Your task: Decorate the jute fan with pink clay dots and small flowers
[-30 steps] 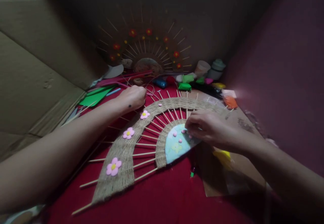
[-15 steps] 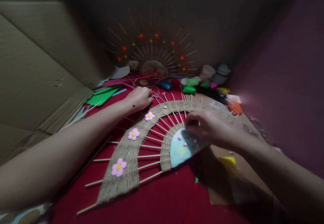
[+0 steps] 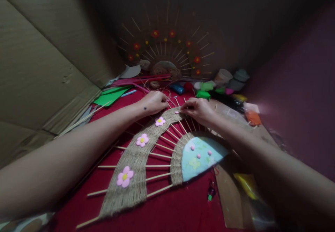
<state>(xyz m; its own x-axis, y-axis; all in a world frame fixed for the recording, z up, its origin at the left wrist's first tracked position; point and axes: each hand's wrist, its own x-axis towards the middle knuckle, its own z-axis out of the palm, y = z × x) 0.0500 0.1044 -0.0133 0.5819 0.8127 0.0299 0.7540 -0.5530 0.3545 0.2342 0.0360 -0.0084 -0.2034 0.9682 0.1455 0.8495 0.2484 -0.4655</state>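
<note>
Fan (image 3: 136, 157) beside left hand (image 3: 155, 102), under right hand (image 3: 199, 109), contact unclear

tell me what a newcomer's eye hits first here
Probably the woven fan across the red cloth, with three pink flowers along its outer band. Next, the left hand and right hand at the band's far part, the right one beside a small pink piece. Dimly lit behind stands a second fan with red flowers.

Right hand (image 3: 201, 109) at woven fan (image 3: 131, 164), beside small pink piece (image 3: 176, 112) — left hand (image 3: 156, 102) curled near pink flower (image 3: 160, 121).
</note>
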